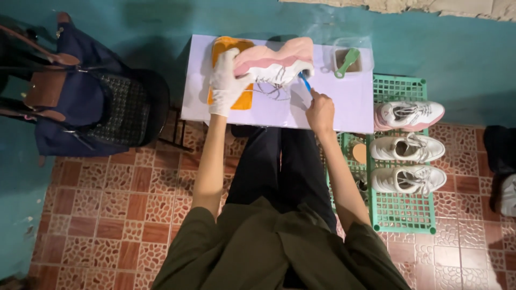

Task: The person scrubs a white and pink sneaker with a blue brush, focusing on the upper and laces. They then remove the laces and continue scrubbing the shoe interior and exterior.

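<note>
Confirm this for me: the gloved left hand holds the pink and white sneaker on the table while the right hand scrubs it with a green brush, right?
Not quite. In the head view the brush in the right hand is blue; the green brush lies in the clear tub. The gloved left hand does hold the pink and white sneaker on the table.

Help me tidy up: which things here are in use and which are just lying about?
In use: sneaker in gloved left hand; blue brush in right hand; orange cloth; tub.

Lying about: three sneakers on green rack; bag.
</note>
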